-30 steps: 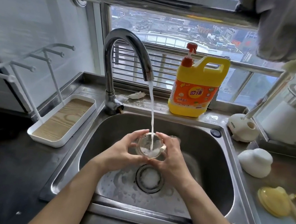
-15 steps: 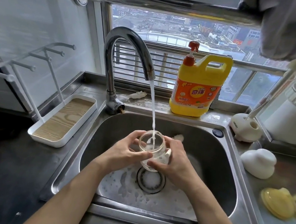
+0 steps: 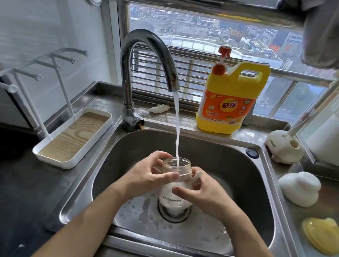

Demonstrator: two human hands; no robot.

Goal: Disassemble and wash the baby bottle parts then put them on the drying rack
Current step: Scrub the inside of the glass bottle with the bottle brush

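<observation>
A clear baby bottle body (image 3: 173,199) stands upright over the sink drain, mouth up, with foamy water inside. Tap water streams from the faucet (image 3: 151,50) straight into its mouth. My left hand (image 3: 149,174) grips the bottle's neck from the left, thumb across the front. My right hand (image 3: 199,191) holds its right side, fingers curled round it. The white drying rack (image 3: 74,138) with a wood-pattern tray and upright pegs stands left of the sink. A white bottle part (image 3: 299,187) and a yellow lid (image 3: 323,235) lie on the right counter.
Soap suds lie on the steel sink (image 3: 242,176) floor around the drain. A yellow detergent jug (image 3: 228,105) stands on the back ledge. A white brush holder (image 3: 284,147) with a brush sits at the right rear, beside a white appliance (image 3: 338,132).
The bottle has been lowered and tipped upright, so its side and lettering now show. Both hands shifted lower with it. Water keeps running into it.
</observation>
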